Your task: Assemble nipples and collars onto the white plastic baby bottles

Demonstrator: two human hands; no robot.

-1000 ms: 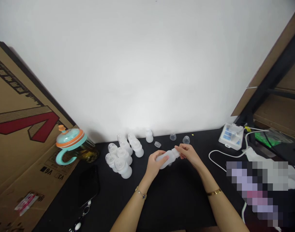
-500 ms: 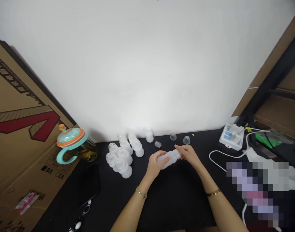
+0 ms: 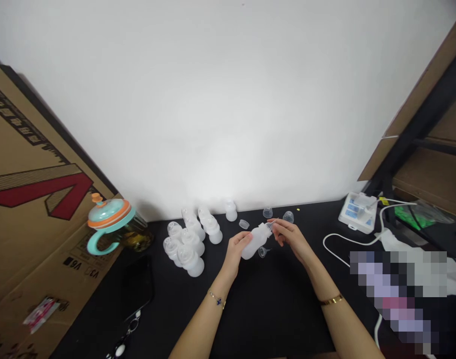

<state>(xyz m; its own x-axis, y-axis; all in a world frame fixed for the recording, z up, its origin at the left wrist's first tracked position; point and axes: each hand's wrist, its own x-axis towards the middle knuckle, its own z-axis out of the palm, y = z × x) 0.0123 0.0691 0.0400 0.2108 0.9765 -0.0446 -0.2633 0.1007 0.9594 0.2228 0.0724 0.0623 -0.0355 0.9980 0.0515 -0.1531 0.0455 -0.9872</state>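
My left hand (image 3: 236,251) is closed round the body of a white bottle (image 3: 253,243), which tilts up to the right. At the bottle's top, the fingers of my right hand (image 3: 288,235) pinch a small clear piece (image 3: 271,225) by its tip. Just below the bottle's neck lies a clear nipple (image 3: 263,252). Behind the hands are a clear ring-like part (image 3: 244,224), one clear cap (image 3: 267,212) and another clear cap (image 3: 288,216). A small white bottle (image 3: 231,210) stands by the wall, and several capped bottles (image 3: 190,242) are grouped to the left.
A teal and orange lidded jug (image 3: 114,219) stands at the left beside a cardboard box (image 3: 33,239). In front of it lies a black phone (image 3: 138,284) with a strap. On the right are a white power strip box (image 3: 358,212), a white cable (image 3: 331,247) and green material in plastic (image 3: 413,215).
The bottle's neck has come out from under my right fingers, and a clear piece shows between them. The nipple below the bottle is now more exposed.
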